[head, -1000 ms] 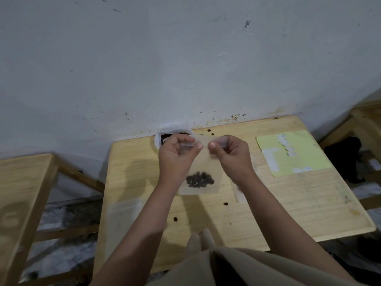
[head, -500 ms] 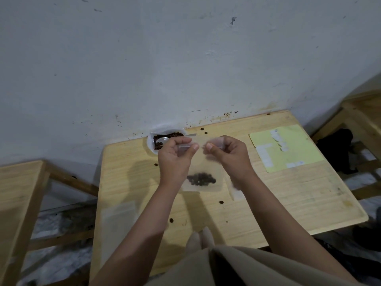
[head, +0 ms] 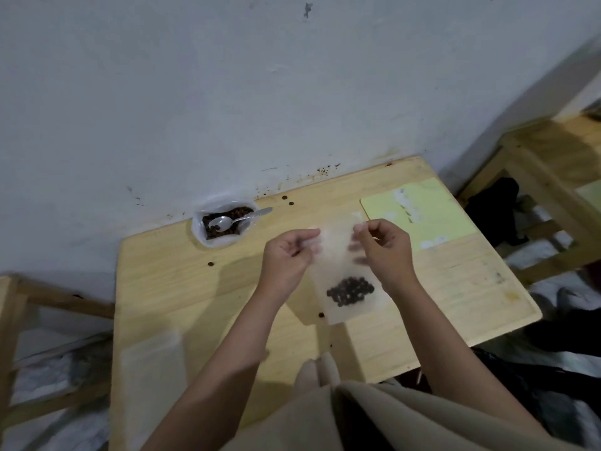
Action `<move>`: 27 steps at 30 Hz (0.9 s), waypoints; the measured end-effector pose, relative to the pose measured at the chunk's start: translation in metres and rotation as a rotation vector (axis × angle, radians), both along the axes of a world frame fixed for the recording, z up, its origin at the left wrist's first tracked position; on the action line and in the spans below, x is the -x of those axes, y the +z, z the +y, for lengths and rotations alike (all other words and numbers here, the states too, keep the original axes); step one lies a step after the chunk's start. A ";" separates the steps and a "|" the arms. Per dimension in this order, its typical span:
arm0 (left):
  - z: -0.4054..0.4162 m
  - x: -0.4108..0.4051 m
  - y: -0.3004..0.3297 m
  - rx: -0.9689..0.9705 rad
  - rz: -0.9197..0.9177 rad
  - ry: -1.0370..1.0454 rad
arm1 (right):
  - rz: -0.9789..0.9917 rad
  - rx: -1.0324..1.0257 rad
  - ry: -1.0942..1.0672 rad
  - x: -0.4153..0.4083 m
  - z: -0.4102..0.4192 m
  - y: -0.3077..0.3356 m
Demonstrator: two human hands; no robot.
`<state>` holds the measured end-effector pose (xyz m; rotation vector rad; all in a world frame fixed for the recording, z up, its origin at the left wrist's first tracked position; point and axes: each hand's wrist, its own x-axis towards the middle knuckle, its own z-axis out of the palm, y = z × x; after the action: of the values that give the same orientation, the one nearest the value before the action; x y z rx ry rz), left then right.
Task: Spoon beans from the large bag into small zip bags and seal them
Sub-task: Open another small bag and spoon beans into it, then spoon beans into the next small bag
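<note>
Holding the small clear plastic zip bag [head: 344, 275] up over the pale wooden table [head: 182, 288], the person pinches its top edge from both sides: the left hand [head: 287, 258] grips the left part of the rim with curled fingers, the right hand [head: 385, 252] the right part. Compared with a second ago, the two hands have drawn apart along the rim; earlier the thumb tips almost met at the middle, now a clear stretch of plastic shows between them. The bag has also swung from hanging roughly square to lying tilted, its lower end toward the right. The top of the bag is blurred, so I cannot tell whether the zip strip is closed along its whole length. My reading is that the outward slide is the sealing stroke, and that this bag is at or near the end of its sealing.

A cluster of dark beans [head: 350, 291] sits low inside the bag, well below the fingers. The large white plastic bag of brown beans [head: 224, 224] stands open at the back edge against the wall, the metal spoon [head: 234, 220] resting in it with its handle over the rim. A few loose beans lie scattered on the table. A light green sheet [head: 432, 216] lies to the right; a clear flat bag [head: 149, 362], seemingly empty, lies at the near left
</note>
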<state>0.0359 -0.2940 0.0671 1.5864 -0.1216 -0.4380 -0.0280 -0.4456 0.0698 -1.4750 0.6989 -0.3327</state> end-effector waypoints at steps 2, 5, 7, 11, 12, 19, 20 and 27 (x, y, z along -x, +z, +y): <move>-0.007 -0.002 -0.011 -0.064 0.013 0.027 | 0.090 0.045 0.074 0.003 -0.015 -0.010; -0.018 -0.007 -0.030 -0.147 0.022 0.096 | 0.151 0.046 0.123 0.007 -0.032 -0.025; -0.026 -0.009 -0.043 -0.198 0.018 0.115 | 0.171 0.105 0.142 0.006 -0.038 -0.035; -0.039 -0.015 -0.060 -0.413 -0.100 0.023 | 0.257 0.272 0.181 -0.007 -0.046 -0.056; -0.042 -0.017 -0.063 -0.463 -0.120 -0.011 | 0.285 0.296 0.196 -0.010 -0.049 -0.060; -0.053 -0.020 -0.089 -0.685 -0.139 -0.128 | 0.455 0.557 0.440 -0.025 -0.057 -0.085; -0.053 -0.020 -0.093 -0.705 -0.146 -0.130 | 0.471 0.567 0.463 -0.025 -0.058 -0.087; -0.045 -0.016 -0.093 -0.705 -0.194 -0.084 | 0.495 0.621 0.394 -0.026 -0.053 -0.085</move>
<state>0.0521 -0.3386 -0.0257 2.3246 -0.1966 -0.4130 -0.0022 -0.4987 -0.0150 -2.2853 0.7008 0.1500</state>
